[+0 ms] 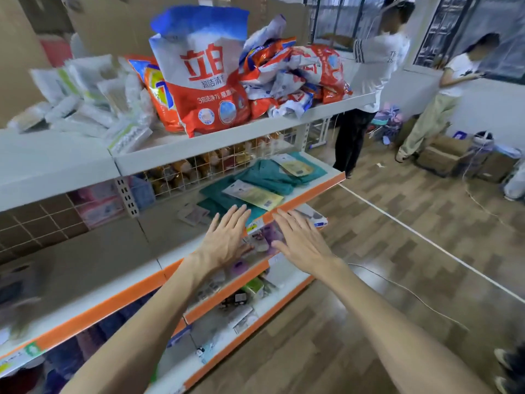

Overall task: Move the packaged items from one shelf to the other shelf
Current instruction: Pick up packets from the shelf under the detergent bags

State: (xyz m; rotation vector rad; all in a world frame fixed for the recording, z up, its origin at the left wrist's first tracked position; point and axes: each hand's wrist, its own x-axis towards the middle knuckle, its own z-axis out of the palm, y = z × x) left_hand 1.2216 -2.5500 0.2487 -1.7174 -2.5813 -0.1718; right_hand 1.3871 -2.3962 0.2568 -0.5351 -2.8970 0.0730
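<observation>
My left hand (224, 237) and my right hand (301, 240) are stretched out side by side, fingers straight, holding nothing, in front of the orange-edged second shelf (312, 191). On that shelf lie teal packaged items (264, 174) with yellow labels. My left fingertips reach the nearest teal pack's edge. The white top shelf (216, 143) carries a tall red, white and blue detergent bag (201, 72), a heap of crumpled bags (292, 72) and white packets (85, 103). Lower shelves (227, 288) hold small purple and white packs.
Two people stand at the far end of the aisle, one by the shelf end (369, 81), one near the window (443, 95). Cardboard boxes (443, 155) sit on the wood-pattern floor. A white cable (426, 240) runs across the floor. Shoes (508, 362) show at the lower right.
</observation>
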